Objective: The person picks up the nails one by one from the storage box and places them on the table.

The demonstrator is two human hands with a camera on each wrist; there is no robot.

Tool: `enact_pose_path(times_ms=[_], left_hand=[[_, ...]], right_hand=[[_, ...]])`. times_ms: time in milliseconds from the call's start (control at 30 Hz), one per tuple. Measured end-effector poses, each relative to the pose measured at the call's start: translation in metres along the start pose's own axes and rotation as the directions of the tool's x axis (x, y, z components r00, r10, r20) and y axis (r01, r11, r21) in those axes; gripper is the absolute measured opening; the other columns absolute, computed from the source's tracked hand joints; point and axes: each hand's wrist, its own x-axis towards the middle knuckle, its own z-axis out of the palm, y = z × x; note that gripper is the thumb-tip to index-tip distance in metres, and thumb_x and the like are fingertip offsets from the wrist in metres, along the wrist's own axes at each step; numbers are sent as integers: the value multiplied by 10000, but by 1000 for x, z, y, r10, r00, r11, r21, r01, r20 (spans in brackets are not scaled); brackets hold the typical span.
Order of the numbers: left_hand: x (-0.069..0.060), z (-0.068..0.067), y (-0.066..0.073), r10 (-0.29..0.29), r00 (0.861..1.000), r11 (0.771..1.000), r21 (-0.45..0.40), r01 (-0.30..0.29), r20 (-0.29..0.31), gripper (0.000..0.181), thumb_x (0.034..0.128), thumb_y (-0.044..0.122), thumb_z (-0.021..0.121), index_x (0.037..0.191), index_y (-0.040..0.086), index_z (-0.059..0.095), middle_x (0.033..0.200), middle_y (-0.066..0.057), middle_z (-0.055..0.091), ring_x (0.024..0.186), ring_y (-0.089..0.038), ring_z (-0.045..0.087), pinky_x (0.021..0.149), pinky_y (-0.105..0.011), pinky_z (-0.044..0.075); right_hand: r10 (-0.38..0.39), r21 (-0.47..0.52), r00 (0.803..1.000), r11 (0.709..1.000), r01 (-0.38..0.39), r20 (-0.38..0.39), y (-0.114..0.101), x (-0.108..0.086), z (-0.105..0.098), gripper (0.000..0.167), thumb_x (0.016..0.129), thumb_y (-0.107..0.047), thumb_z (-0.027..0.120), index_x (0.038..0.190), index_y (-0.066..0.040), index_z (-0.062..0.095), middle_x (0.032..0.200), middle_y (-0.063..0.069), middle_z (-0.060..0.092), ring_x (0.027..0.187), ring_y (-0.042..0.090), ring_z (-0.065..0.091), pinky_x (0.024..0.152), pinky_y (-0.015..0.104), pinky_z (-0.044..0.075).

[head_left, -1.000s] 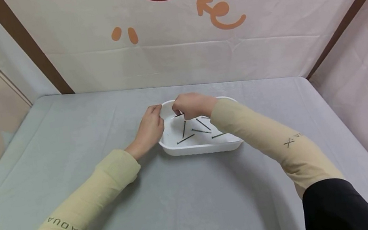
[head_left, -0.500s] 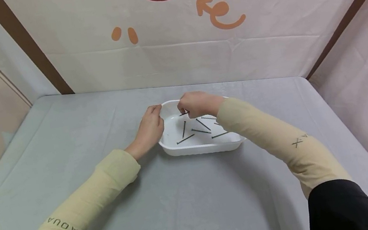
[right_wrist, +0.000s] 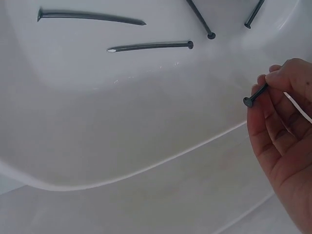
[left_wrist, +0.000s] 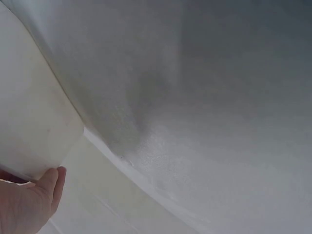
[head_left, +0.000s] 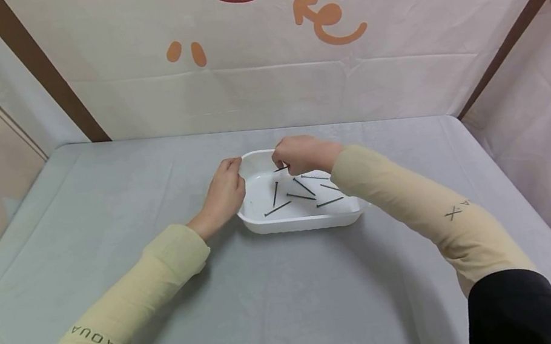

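The right hand (head_left: 302,153) has slid a little toward the right of the frame over the last second, a dark nail (right_wrist: 256,95) going along with it, pinched between thumb and fingertips. That nail is over the far side of the white tray (head_left: 301,224), just above the middle of the head view; in the right wrist view its head pokes out toward the lower left, while the other end is lost among the fingers. It looks lifted off the tray floor, though I can't swear to that from here. As the right forearm shifted, more of the loose nails (head_left: 301,197) came into sight at the tray's right; I count seven, lying at different angles, and those visible throughout haven't budged. So I'd judge that only the one nail is being handled, and it hasn't been let go. The left hand (head_left: 226,190) hasn't moved: it grips the tray's rim at the left end, thumb and fingers closed on the edge, which probably keeps the tray steady on the grey-covered table (head_left: 279,319) while the other hand works.
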Motion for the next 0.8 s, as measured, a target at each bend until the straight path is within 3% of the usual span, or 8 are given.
enact_pose_path(times_ms=[433,800], left_hand=[[0,0,-1,5,1000,1000,-3,-5,-2,437,904,-7,361,1326,-120,350,1330,-238,378,1229,-326,400,1016,-371,374],[0,0,-1,8,1000,1000,7,-8,1,437,907,-8,362,1329,-118,345,1329,-239,378,1225,-327,405,1009,-364,384]], right_hand=[[-23,-6,999,1000,23,-43,5,-14,-5,331,717,106,467,924,-30,686,944,70,643,843,205,569,736,312,491],[-13,12,999,1000,14,-34,12,-22,-7,321,729,117,470,921,-18,688,934,78,647,823,196,557,742,302,490]])
